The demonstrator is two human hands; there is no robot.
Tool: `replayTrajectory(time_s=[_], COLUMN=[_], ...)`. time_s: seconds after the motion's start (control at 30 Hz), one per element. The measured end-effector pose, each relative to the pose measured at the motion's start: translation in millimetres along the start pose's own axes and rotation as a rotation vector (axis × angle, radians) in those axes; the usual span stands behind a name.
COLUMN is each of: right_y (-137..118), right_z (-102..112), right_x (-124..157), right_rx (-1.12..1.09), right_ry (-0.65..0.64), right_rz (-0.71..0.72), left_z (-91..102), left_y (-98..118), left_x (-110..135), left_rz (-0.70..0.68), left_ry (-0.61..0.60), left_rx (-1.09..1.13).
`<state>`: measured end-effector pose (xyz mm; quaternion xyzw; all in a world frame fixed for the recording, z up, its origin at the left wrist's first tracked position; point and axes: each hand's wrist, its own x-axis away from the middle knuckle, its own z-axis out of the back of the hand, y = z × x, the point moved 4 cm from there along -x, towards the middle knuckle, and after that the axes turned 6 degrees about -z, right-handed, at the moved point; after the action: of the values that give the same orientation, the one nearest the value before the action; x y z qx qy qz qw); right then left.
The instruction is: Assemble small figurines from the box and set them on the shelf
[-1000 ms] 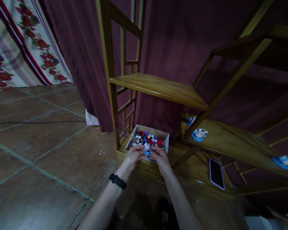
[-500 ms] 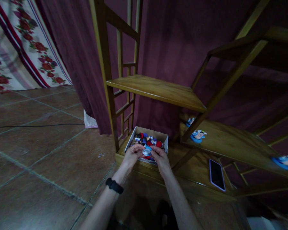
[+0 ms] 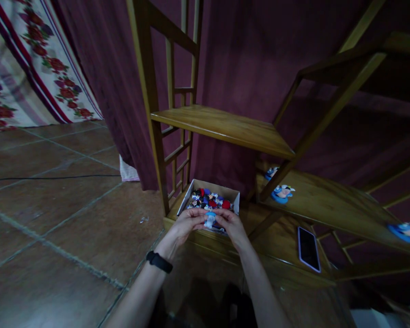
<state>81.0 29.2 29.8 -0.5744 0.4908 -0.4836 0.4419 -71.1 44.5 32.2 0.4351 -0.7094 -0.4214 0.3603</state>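
Note:
A white open box (image 3: 187, 197) full of several small colourful figurines (image 3: 210, 199) sits on the lowest wooden shelf (image 3: 276, 237). Just in front of the box, my left hand (image 3: 186, 223) and my right hand (image 3: 231, 226) meet, both pinching one small blue-and-white figurine (image 3: 210, 220) between their fingertips. A black band (image 3: 159, 262) is on my left wrist.
A wooden shelf unit rises here, with a middle shelf (image 3: 225, 127) above the box. More blue figurines (image 3: 283, 192) stand on a shelf at right, one at the far right (image 3: 405, 229). A phone (image 3: 308, 248) lies on the low shelf. Tiled floor (image 3: 54, 228) spreads left; dark red curtain (image 3: 253, 59) behind.
Both hands have drawn back slightly from the box toward me, with the small figurine held between them, lifted a little clear of the box.

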Motion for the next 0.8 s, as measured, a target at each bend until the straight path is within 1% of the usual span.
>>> replayTrajectory(time_s=[0.17, 0.33, 0.47, 0.6, 0.7, 0.8], right_y=[3.5, 8.2, 10.9, 12.3, 12.5, 12.4], right_z=[0.0, 2.0, 1.9, -1.2, -3.4, -4.1], right_x=[-1.3, -5.0, -6.7, -5.7, -4.4, -3.9], right_rx=[0.027, 0.065, 0.085, 0.104, 0.082, 0.035], right_ry=[-0.032, -0.002, -0.033, -0.047, -0.018, 0.029], right_rz=[-0.001, 0.006, 0.002, 0.004, -0.006, -0.023], left_z=[0.2, -2.3, -3.6, -2.0, 0.9, 4.0], left_y=[-3.8, -2.0, -0.2, -3.1, -7.7, -12.3], left_x=[-2.3, -1.2, 0.4, -0.7, -2.8, -4.9], left_rz=[-0.020, -0.027, -0.006, 0.007, 0.035, 0.062], left_ry=[0.010, 0.008, -0.030, -0.055, -0.013, 0.077], left_rx=[-0.020, -0.060, -0.089, -0.122, -0.110, -0.038])
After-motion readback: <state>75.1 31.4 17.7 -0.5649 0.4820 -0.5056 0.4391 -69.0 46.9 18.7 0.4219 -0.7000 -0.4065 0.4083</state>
